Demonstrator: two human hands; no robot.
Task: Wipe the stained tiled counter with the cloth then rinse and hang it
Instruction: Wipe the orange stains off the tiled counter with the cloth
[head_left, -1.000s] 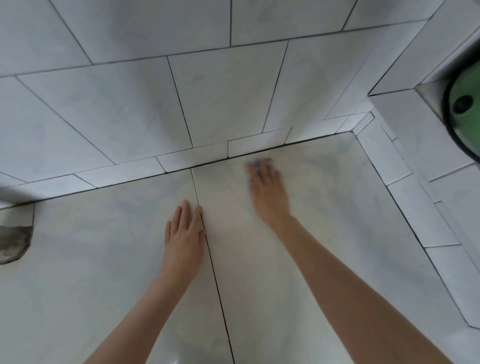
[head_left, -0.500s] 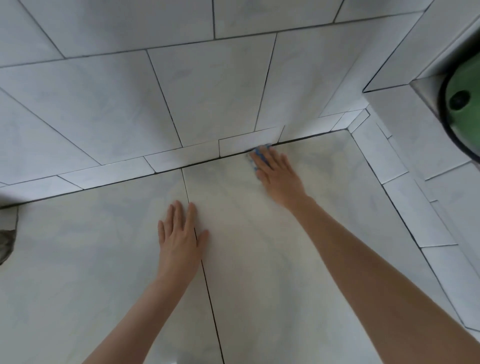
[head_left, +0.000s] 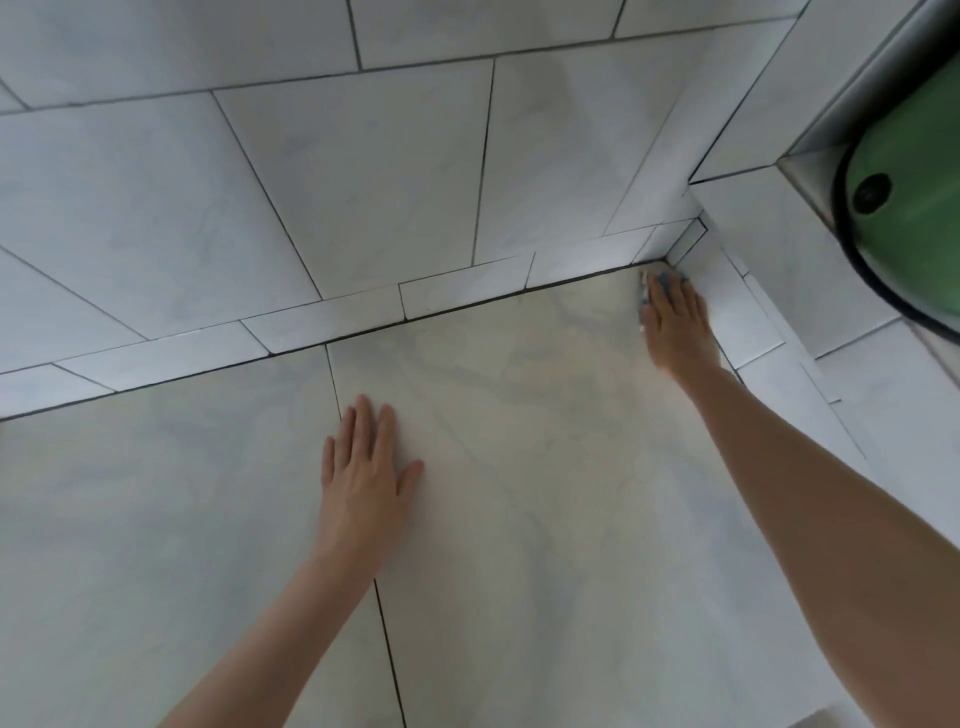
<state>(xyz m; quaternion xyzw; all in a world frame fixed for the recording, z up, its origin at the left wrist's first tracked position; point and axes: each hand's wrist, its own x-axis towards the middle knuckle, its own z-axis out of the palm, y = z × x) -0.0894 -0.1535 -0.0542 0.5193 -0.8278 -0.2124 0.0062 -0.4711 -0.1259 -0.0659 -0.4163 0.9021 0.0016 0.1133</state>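
Right hand: the right hand (head_left: 675, 325) is pressing flat on the cloth (head_left: 655, 291) in the upper right of the frame, fingers spread over it and grasping it against the tile.
Cloth: a small blue and white wad is showing only at the fingertips, jammed into the far corner where the tabletop (head_left: 545, 493) is meeting the back wall (head_left: 363, 182) and the side wall (head_left: 769, 291).
Left hand: the left hand (head_left: 363, 467) is lying released and flat, palm down, at centre frame, just right of a dark grout line (head_left: 389, 644), holding nothing.
Task stage: wiping looks to be underway; rinsing and hanging are not yet done, as I judge it.
Risk one: the cloth is mostly hidden under the fingers, so it may be bunching and missing the grout seam in the corner.
Risk two: knuckles may be scraping the side wall if the stroke is pushing harder into the corner.
Risk three: a wet tile could be letting the bracing palm slip.
Change: half a second ago the wiping hand was working mid-way along the back edge; now it is reaching rightward into the corner, while the bracing palm is keeping its place beside the grout line.
Other: a green round object (head_left: 914, 187) is sitting at the upper right edge.
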